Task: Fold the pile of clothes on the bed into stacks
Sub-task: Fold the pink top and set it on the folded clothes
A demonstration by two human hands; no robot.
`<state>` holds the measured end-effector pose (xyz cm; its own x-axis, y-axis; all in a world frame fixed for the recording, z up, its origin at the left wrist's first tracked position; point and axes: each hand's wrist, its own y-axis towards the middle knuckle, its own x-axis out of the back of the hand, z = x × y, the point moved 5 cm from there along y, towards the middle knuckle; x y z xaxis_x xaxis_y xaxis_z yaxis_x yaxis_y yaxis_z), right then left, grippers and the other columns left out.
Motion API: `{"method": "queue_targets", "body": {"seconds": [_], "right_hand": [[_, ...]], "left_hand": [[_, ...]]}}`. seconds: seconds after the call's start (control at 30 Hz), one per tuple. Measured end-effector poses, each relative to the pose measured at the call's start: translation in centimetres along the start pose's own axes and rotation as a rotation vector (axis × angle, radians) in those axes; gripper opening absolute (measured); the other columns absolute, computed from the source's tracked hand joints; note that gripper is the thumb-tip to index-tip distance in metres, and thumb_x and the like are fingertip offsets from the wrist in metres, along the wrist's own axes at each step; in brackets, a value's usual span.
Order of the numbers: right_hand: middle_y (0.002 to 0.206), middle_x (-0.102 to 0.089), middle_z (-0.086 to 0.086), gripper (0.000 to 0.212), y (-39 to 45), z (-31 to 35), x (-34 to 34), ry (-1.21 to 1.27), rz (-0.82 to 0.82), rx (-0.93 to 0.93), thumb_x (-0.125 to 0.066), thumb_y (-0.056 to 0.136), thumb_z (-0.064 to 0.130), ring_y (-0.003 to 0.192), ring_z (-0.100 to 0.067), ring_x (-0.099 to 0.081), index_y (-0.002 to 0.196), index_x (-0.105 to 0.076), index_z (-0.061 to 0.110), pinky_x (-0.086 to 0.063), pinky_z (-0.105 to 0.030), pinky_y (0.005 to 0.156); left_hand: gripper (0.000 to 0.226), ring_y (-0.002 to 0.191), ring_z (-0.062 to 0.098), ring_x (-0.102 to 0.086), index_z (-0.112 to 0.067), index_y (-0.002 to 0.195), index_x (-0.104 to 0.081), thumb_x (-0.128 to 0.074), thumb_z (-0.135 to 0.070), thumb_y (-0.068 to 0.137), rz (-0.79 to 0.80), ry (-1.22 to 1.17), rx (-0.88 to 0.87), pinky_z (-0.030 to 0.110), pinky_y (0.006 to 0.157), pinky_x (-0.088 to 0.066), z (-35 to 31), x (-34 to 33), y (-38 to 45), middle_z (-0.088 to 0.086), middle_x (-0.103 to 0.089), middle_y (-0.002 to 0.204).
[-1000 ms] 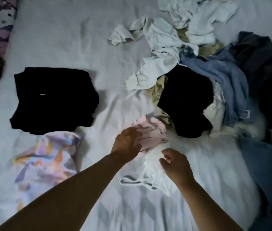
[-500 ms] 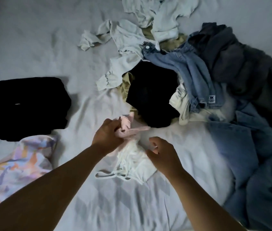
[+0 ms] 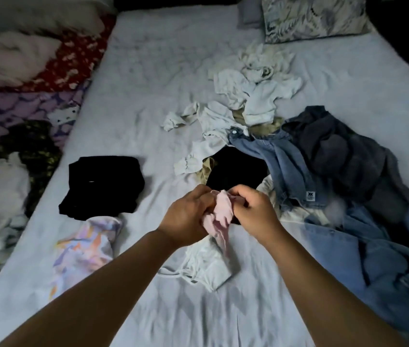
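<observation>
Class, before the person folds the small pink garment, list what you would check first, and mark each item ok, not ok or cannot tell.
1. Both hands, left and right, grip the small pink garment: ok.
2. Garment spread flat: not ok, bunched.
3. Bare white bedsheet in front for folding: ok.
4. White strappy top out of the way: not ok, directly beneath.
5. Folded black stack tidy: ok.
6. Garment type: cannot tell.
</observation>
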<state>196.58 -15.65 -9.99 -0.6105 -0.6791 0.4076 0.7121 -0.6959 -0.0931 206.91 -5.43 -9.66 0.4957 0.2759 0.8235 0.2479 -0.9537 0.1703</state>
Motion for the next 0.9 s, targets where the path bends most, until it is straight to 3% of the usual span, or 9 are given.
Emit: {"method": "queue_targets", "body": {"seconds": [0.13, 0.23, 0.3, 0.4, 0.47, 0.57, 0.7, 0.8, 0.9], "right_hand": [[0.074, -0.064, 0.009, 0.023, -0.3, 0.9, 3.3, 0.003, -0.151, 0.003, -0.054, 0.082, -0.002, 0.069, -0.002, -0.058, 0.087, -0.068, 0.017, -0.045, -0.018, 0.066], [0.077, -0.065, -0.003, 0.017, -0.5, 0.5, 6.1, 0.002, -0.314, -0.038, -0.055, 0.085, 0.0, 0.073, -0.02, -0.061, 0.093, -0.068, 0.01, -0.049, -0.026, 0.066], [0.074, -0.062, -0.005, 0.013, -0.7, 0.6, 7.6, -0.023, -0.372, -0.061, -0.057, 0.085, 0.002, 0.07, -0.021, -0.057, 0.092, -0.066, 0.006, -0.042, -0.018, 0.058], [0.07, -0.058, -0.003, 0.012, -1.3, 1.4, 9.2, -0.048, -0.42, -0.091, -0.056, 0.084, 0.002, 0.071, -0.019, -0.053, 0.091, -0.066, 0.005, -0.034, -0.025, 0.059], [0.072, -0.06, -0.003, 0.011, -1.9, 2.4, 9.7, -0.05, -0.439, -0.088, -0.057, 0.082, 0.003, 0.071, -0.019, -0.054, 0.087, -0.065, 0.005, -0.035, -0.026, 0.062], [0.072, -0.061, -0.007, 0.008, -2.7, 3.8, 10.1, -0.077, -0.463, -0.073, -0.057, 0.08, 0.003, 0.068, -0.018, -0.052, 0.082, -0.065, 0.004, -0.036, -0.027, 0.06], [0.068, -0.06, -0.01, 0.009, -4.2, 4.1, 10.4, -0.058, -0.513, -0.102, -0.056, 0.077, 0.009, 0.064, -0.018, -0.049, 0.079, -0.063, 0.004, -0.039, -0.029, 0.059], [0.068, -0.059, -0.01, 0.01, -6.1, 2.8, 10.5, -0.09, -0.525, -0.177, -0.057, 0.077, 0.01, 0.066, -0.022, -0.051, 0.078, -0.064, 0.003, -0.037, -0.029, 0.06], [0.062, -0.057, -0.007, 0.019, -8.5, 0.1, 10.1, -0.131, -0.529, -0.254, -0.057, 0.071, 0.021, 0.063, -0.021, -0.05, 0.074, -0.064, 0.004, -0.037, -0.029, 0.059]], "left_hand": [[0.038, 0.077, 0.008, -0.052, -0.014, 0.078, -0.053, -0.065, -0.047, 0.063, -0.07, -0.084, 0.031, 0.024, 0.065, -0.05, -1.6, 2.7, -0.3, 0.004, -0.051, 0.092], [0.043, 0.072, 0.008, -0.05, -0.024, 0.071, -0.049, -0.074, -0.055, 0.055, -0.163, -0.186, 0.081, 0.013, 0.067, -0.046, -1.2, 4.8, -1.2, 0.0, -0.047, 0.084], [0.047, 0.077, 0.01, -0.056, -0.032, 0.07, -0.05, -0.071, -0.071, 0.054, -0.218, -0.259, 0.147, 0.013, 0.069, -0.048, -0.7, 5.9, -2.0, 0.0, -0.05, 0.084], [0.052, 0.083, -0.001, -0.058, -0.03, 0.065, -0.053, -0.061, -0.081, 0.057, -0.266, -0.332, 0.236, 0.006, 0.072, -0.045, -0.1, 7.1, -3.0, -0.003, -0.05, 0.087], [0.047, 0.079, -0.007, -0.056, -0.027, 0.059, -0.049, -0.067, -0.07, 0.064, -0.291, -0.338, 0.278, 0.004, 0.069, -0.041, 0.1, 7.6, -3.2, -0.004, -0.049, 0.082], [0.049, 0.067, -0.004, -0.053, -0.024, 0.053, -0.036, -0.081, -0.027, 0.072, -0.338, -0.272, 0.319, 0.005, 0.063, -0.037, 0.7, 8.0, -3.3, -0.008, -0.045, 0.07], [0.04, 0.057, 0.006, -0.041, -0.017, 0.059, -0.04, -0.074, 0.0, 0.072, -0.259, -0.316, 0.413, 0.01, 0.056, -0.035, 1.2, 7.4, -3.8, -0.001, -0.045, 0.067], [0.031, 0.061, 0.012, -0.045, -0.016, 0.064, -0.046, -0.065, 0.008, 0.073, -0.156, -0.457, 0.462, 0.018, 0.056, -0.042, 1.5, 5.4, -4.9, 0.011, -0.053, 0.074], [0.026, 0.065, 0.019, -0.052, -0.023, 0.064, -0.048, -0.063, -0.004, 0.072, -0.044, -0.571, 0.514, 0.034, 0.059, -0.051, 1.4, 2.4, -6.6, 0.022, -0.058, 0.086]]}}
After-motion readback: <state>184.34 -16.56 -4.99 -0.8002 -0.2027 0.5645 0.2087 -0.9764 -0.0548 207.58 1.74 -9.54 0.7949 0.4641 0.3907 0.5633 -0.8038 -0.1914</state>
